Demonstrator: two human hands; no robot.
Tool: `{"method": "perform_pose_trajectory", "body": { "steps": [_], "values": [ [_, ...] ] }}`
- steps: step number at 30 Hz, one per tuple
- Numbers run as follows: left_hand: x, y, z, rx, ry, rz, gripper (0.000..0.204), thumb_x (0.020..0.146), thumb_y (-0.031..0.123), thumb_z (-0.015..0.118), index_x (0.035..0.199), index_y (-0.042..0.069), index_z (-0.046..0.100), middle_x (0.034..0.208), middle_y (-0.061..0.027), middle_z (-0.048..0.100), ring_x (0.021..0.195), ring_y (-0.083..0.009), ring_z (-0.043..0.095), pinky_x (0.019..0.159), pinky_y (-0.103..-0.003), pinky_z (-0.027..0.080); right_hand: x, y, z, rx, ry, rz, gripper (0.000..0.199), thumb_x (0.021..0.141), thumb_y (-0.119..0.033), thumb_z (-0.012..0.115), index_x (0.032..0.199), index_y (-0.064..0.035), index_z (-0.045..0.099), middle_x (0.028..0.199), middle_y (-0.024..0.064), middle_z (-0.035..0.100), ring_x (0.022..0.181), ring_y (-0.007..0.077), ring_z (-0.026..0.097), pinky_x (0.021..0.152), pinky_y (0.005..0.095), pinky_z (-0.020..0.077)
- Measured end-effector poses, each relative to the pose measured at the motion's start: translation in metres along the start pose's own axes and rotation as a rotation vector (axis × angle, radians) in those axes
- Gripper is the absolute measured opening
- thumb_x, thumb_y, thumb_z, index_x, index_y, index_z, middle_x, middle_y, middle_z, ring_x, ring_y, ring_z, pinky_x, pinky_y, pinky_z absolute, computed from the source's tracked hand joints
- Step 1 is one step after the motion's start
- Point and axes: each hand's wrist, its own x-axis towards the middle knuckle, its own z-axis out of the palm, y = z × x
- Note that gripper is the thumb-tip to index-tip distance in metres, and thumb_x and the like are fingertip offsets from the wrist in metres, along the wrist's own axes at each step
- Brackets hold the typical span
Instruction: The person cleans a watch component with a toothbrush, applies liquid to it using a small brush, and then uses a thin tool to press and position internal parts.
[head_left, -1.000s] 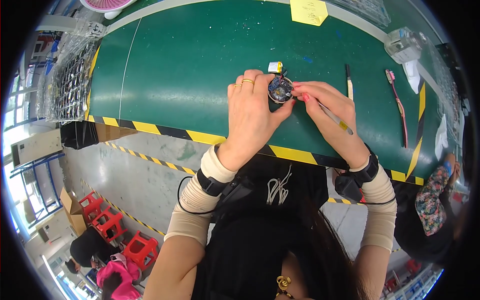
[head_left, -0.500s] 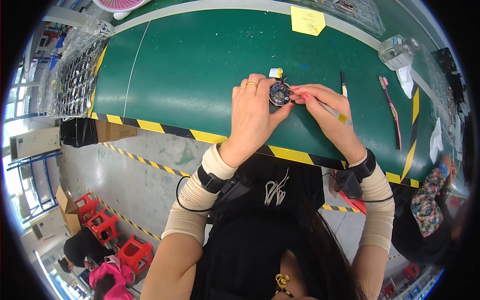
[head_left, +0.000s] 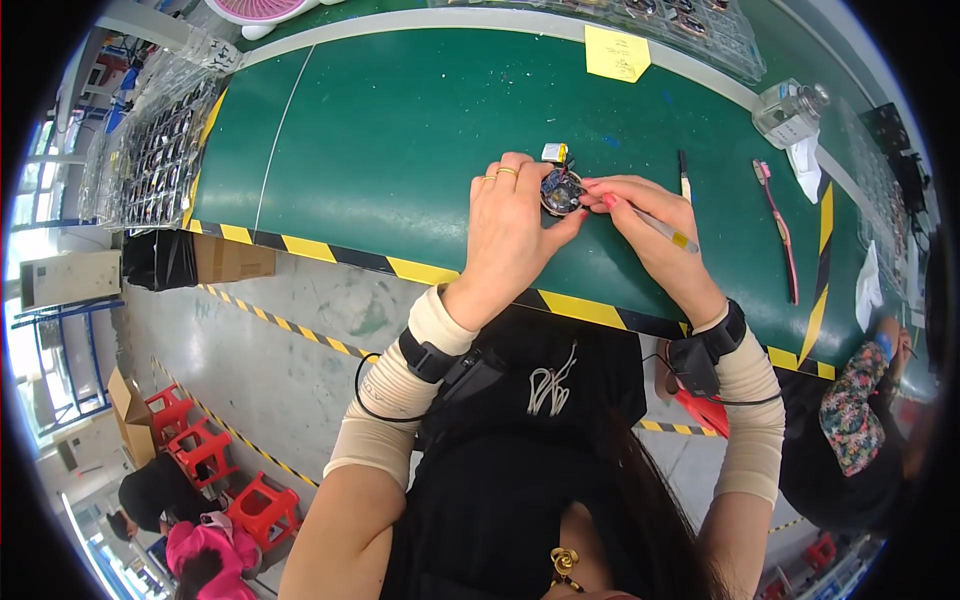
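Note:
Between the thumb and fingers of my left hand (head_left: 508, 215) is a small round electronic assembly (head_left: 562, 190), dark inside with a pale rim. A silvery battery pouch with a yellow end (head_left: 554, 152) sits just beyond it, joined by short wires. My right hand (head_left: 650, 222) is closed around a pair of slim metal tweezers (head_left: 662, 229) with a yellow band. The tool's tip reaches the right side of the round assembly; my fingers partly hide the exact contact spot.
To the right lie a thin black-and-white brush (head_left: 684, 175) and a pink toothbrush (head_left: 778, 230). A glass jar (head_left: 788, 115) stands at the far right near white tissue (head_left: 805, 168). A yellow note (head_left: 616, 54) lies at the back. Clear trays of parts (head_left: 160, 150) stand left. A co-worker's flowered sleeve (head_left: 852, 415) is at right.
The view has shifted slightly. Both hands keep their grips, and the round assembly appears turned or tilted a little, showing more of its inside.

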Motion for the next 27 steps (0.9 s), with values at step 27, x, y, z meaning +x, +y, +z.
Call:
{"method": "perform_pose_trajectory", "body": {
  "steps": [27],
  "values": [
    [-0.001,-0.008,0.008,0.054,0.077,0.058,0.047,0.064,0.020,0.084,0.102,0.003,0.061,0.099,-0.0121,0.058,0.093,-0.0294,0.057,0.078,-0.040,0.042,-0.011,0.020,-0.059,-1.090,0.532,-0.291,0.036,0.080,0.009,0.056,0.111,-0.0042,0.067,0.123,0.0147,0.062,0.116,0.0340,0.059,0.096,0.0398,0.0493]
  ]
}}
